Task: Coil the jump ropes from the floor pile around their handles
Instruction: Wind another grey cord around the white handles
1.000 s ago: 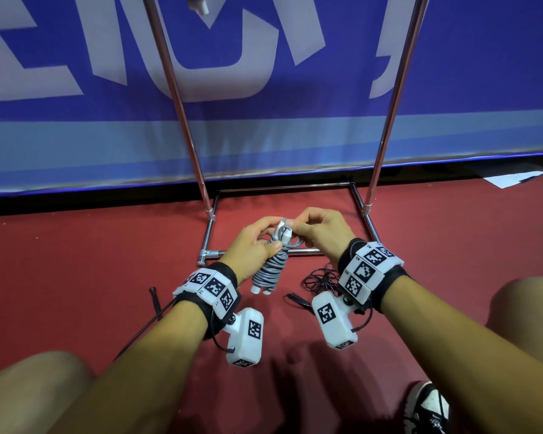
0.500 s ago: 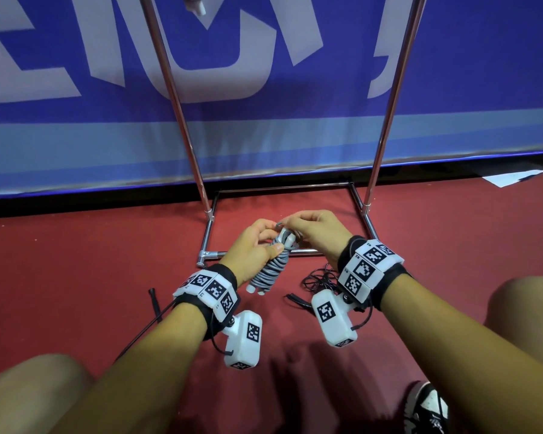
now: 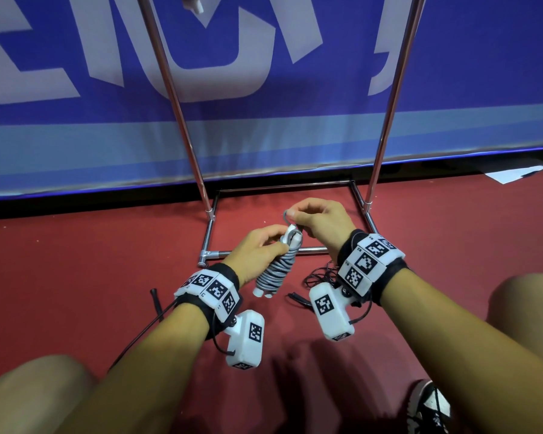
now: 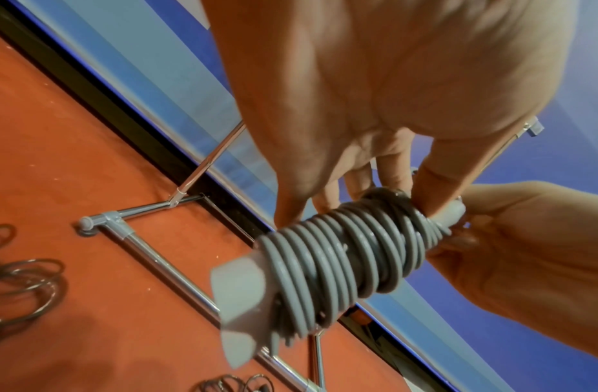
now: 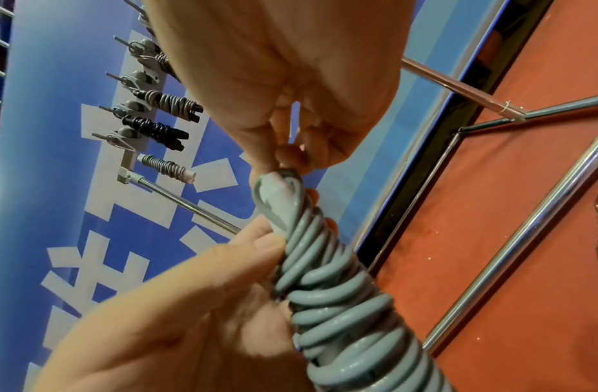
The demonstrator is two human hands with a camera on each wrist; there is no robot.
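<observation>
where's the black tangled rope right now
In the head view the black tangled rope lies on the red floor, just below the right hand and right of the grey coiled rope that the left hand grips.

Red carpeted floor (image 3: 76,277) seen thru whole foreground. Behind it, a big blue banner (image 3: 483,73) w/ white lettering is stretched along the back, lighter blue band at its bottom edge, black strip btwn banner & floor. A chrome tube rack (image 3: 182,120) is stood on the floor in front of the banner: two uprights, rectangular base frame. A white paper sheet (image 3: 511,175) is seen at far right by the banner's foot. Lighting even, indoor.
</observation>
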